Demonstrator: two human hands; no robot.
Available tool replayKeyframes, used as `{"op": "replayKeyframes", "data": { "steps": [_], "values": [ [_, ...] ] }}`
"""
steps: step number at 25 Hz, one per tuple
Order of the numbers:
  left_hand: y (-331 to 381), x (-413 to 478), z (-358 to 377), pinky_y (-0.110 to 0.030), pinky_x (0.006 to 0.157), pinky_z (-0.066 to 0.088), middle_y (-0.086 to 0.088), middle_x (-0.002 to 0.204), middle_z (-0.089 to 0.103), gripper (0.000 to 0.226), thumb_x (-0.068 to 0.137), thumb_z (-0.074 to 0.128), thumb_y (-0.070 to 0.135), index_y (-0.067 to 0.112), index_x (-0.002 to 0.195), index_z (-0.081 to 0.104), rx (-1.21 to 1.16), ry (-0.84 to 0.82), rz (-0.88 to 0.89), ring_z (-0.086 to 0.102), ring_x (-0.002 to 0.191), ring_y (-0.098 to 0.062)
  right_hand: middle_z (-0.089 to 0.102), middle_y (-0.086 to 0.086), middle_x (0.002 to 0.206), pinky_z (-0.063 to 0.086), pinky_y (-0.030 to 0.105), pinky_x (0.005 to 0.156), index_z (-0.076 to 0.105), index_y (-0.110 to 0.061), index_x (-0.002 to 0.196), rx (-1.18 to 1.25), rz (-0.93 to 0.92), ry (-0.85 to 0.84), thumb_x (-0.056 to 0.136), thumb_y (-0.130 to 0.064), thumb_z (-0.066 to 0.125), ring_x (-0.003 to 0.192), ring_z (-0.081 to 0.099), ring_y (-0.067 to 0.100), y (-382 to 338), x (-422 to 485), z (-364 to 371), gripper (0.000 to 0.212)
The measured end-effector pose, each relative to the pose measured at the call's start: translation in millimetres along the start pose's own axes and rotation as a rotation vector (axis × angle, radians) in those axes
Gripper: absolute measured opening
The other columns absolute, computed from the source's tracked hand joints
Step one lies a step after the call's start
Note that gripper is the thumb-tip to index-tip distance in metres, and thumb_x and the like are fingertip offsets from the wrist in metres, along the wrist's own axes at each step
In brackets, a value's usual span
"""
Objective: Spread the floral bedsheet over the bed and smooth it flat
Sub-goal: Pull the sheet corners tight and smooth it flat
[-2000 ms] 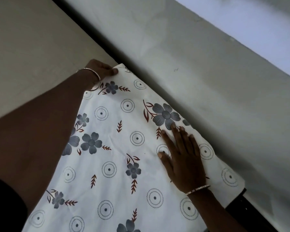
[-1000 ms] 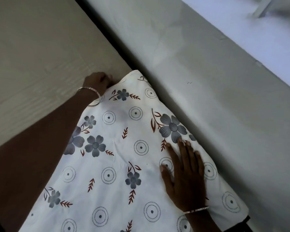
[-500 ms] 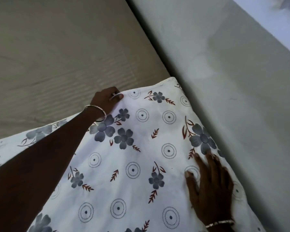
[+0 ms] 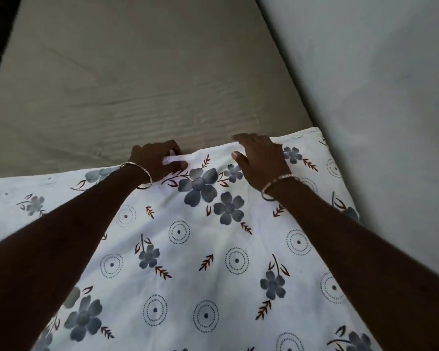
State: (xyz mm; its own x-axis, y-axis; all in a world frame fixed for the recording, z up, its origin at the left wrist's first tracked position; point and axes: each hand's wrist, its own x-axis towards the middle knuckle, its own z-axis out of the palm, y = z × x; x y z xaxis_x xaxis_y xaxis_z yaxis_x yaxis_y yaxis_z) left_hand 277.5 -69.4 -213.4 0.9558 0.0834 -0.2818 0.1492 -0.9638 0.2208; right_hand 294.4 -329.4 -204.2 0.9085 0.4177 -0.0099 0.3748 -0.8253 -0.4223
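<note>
Left hand (image 4: 155, 160) pinching smooth floral bedsheet (image 4: 188, 249) hem, right hand (image 4: 261, 160) atop, grasp unclear

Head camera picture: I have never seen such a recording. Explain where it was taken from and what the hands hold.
There is no machine: a person wears one camera on the head, looking down at their own arms. The floral bedsheet covers the near part of the bed, whose bare beige top shows beyond it. The left hand pinches a fold at the sheet's far edge. The right hand rests on that edge; whether it grips is unclear. A grey wall runs along the right.
</note>
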Motion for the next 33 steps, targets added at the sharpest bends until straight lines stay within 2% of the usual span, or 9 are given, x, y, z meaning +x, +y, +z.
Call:
{"op": "replayKeyframes", "data": {
  "steps": [4, 9, 12, 18, 20, 23, 25, 30, 33],
  "values": [
    [-15.2, 4.9, -1.8, -0.038, 0.093, 0.035, -0.004, 0.105, 0.07, 0.02, 0.091, 0.056, 0.044, 0.026, 0.092, 0.065, 0.025, 0.103, -0.041, 0.06, 0.109, -0.029, 0.056, 0.007, 0.126, 0.034, 0.042, 0.099, 0.056, -0.022, 0.121, -0.235, -0.017, -0.24, 0.096, -0.036, 0.046, 0.123, 0.047, 0.03, 1.5, 52.8, 13.5, 0.03],
    [-15.4, 3.0, 0.3, -0.039, 0.095, 0.028, -0.002, 0.104, 0.072, 0.023, 0.098, 0.042, 0.029, 0.026, 0.098, 0.065, 0.055, 0.282, -0.077, 0.063, 0.104, -0.028, 0.058, 0.01, 0.112, 0.037, 0.045, 0.09, 0.059, -0.02, 0.111, -0.301, -0.054, -0.078, 0.099, -0.027, 0.044, 0.109, 0.053, 0.035, 5.4, 59.7, 35.7, 0.021],
    [-34.3, -13.0, 3.1, -0.039, 0.089, 0.028, -0.006, 0.094, 0.071, 0.032, 0.1, 0.034, 0.038, 0.022, 0.101, 0.062, 0.046, 0.361, -0.114, 0.065, 0.096, -0.03, 0.061, 0.011, 0.102, 0.04, 0.044, 0.08, 0.059, -0.02, 0.103, -0.324, -0.029, 0.05, 0.097, -0.035, 0.039, 0.094, 0.056, 0.037, 12.9, 50.7, 50.7, 0.026],
    [-96.7, -42.5, -8.5, -0.041, 0.097, 0.029, 0.0, 0.107, 0.066, 0.053, 0.083, 0.038, 0.071, 0.026, 0.105, 0.057, 0.14, 0.07, -0.12, 0.056, 0.114, -0.027, 0.062, 0.012, 0.095, 0.041, 0.042, 0.076, 0.06, -0.018, 0.095, -0.338, 0.024, 0.101, 0.094, -0.043, 0.039, 0.087, 0.056, 0.036, 13.5, 47.8, 59.0, 0.033],
    [-108.1, -38.7, -13.3, -0.039, 0.094, 0.03, 0.0, 0.104, 0.068, 0.042, 0.092, 0.04, 0.061, 0.024, 0.102, 0.056, 0.225, -0.002, -0.115, 0.058, 0.111, -0.027, 0.063, 0.014, 0.094, 0.041, 0.043, 0.077, 0.061, -0.014, 0.092, -0.331, 0.043, 0.084, 0.093, -0.045, 0.031, 0.087, 0.056, 0.038, 13.1, 48.9, 59.9, 0.043],
    [-119.7, -33.1, -20.3, -0.035, 0.082, 0.037, -0.003, 0.088, 0.066, 0.024, 0.098, 0.042, 0.041, 0.024, 0.088, 0.056, 0.098, 0.047, -0.107, 0.063, 0.096, -0.03, 0.068, 0.016, 0.095, 0.04, 0.045, 0.083, 0.065, -0.01, 0.089, -0.294, 0.089, 0.078, 0.093, -0.045, 0.024, 0.092, 0.058, 0.04, 9.8, 52.9, 59.0, 0.054],
    [-124.6, -28.8, -21.5, -0.035, 0.078, 0.037, 0.001, 0.083, 0.061, 0.022, 0.098, 0.044, 0.036, 0.027, 0.08, 0.053, -0.023, 0.058, -0.151, 0.063, 0.094, -0.029, 0.07, 0.016, 0.1, 0.037, 0.045, 0.091, 0.069, -0.009, 0.092, -0.294, 0.156, 0.067, 0.099, -0.041, 0.034, 0.101, 0.057, 0.04, 7.1, 59.1, 57.3, 0.048],
    [-154.8, -30.6, -27.8, -0.039, 0.094, 0.029, 0.004, 0.098, 0.069, 0.033, 0.094, 0.043, 0.052, 0.028, 0.097, 0.065, 0.153, 0.015, -0.207, 0.061, 0.107, -0.025, 0.07, 0.017, 0.107, 0.033, 0.044, 0.1, 0.071, -0.01, 0.102, -0.343, 0.234, 0.037, 0.101, -0.033, 0.041, 0.111, 0.053, 0.041, -1.3, 68.0, 59.9, 0.038],
    [-200.3, -51.8, -39.1, -0.038, 0.094, 0.03, 0.002, 0.101, 0.068, 0.041, 0.086, 0.044, 0.066, 0.027, 0.085, 0.058, 0.183, -0.043, -0.172, 0.061, 0.106, -0.025, 0.071, 0.019, 0.097, 0.039, 0.046, 0.093, 0.07, -0.01, 0.094, -0.4, 0.179, 0.033, 0.1, -0.045, 0.031, 0.1, 0.059, 0.043, -16.3, 64.9, 53.8, 0.053]
  ]
}}
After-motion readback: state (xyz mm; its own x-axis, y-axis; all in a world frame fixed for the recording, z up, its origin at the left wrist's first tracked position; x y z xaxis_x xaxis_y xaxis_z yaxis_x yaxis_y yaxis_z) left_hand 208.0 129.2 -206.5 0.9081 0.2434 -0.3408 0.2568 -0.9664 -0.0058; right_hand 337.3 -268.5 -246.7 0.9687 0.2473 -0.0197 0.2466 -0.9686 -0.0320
